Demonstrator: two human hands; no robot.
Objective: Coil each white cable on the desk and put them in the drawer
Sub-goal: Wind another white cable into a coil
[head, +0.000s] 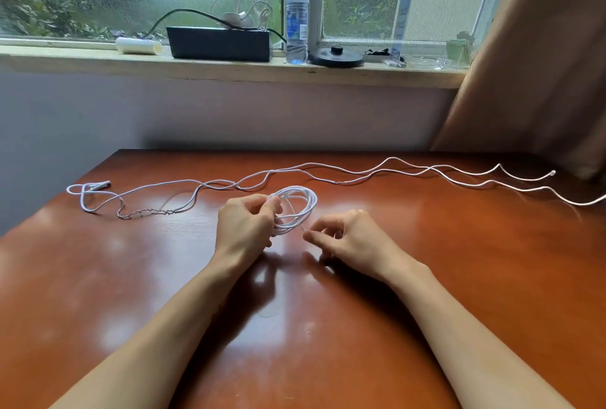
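A white cable wound into a coil [300,208] of several loops hangs in my left hand [244,228], which grips its left side just above the brown desk [459,261]. My right hand [347,241] sits just right of the coil and pinches the cable's thin loose end between thumb and forefinger. Two more long white cables [360,172] lie stretched across the far part of the desk, crossing each other. Their left ends loop near the desk's left edge by a plug [101,184]. Their right ends reach the desk's right edge. No drawer is in view.
A window sill behind the desk carries a black box [219,43] with tangled cables on top, a water bottle [296,15], a white tube [139,45] and a black round base [336,57]. A brown curtain [541,64] hangs at the right.
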